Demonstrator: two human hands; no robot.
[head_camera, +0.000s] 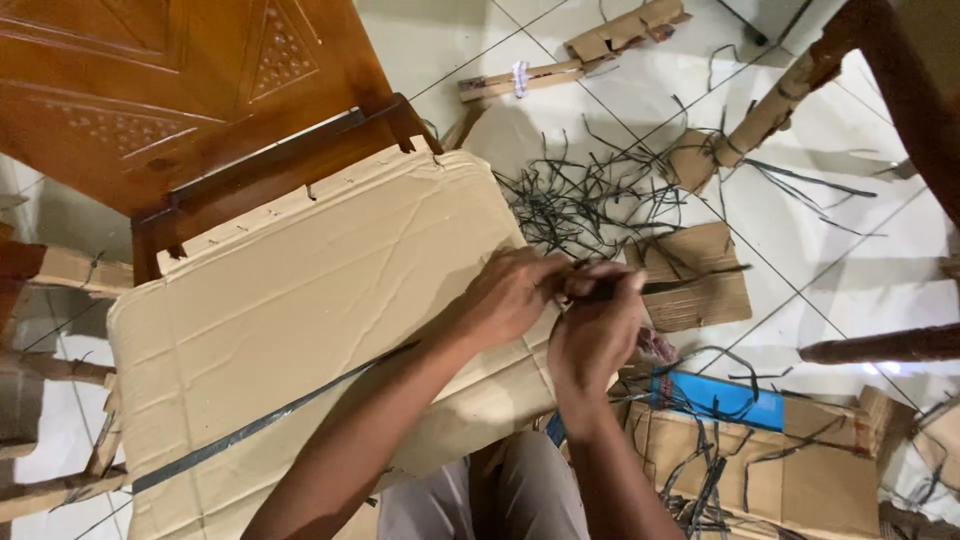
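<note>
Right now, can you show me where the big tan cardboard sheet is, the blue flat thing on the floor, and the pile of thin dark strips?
Big tan cardboard sheet (300, 300), head view, on its bare creased middle.
Blue flat thing (722, 398), head view, on its blue top face.
Pile of thin dark strips (585, 195), head view, on the tangle's middle.

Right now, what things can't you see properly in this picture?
- Head view: what the left hand and right hand pinch; the fingers cover all but a dark strip poking out.
- The chair seat, hidden under the cardboard sheet.
- The blue flat thing, partly under dark strips; its kind is unclear.
- The wooden legs at right, cut off by the picture's edge.
</note>
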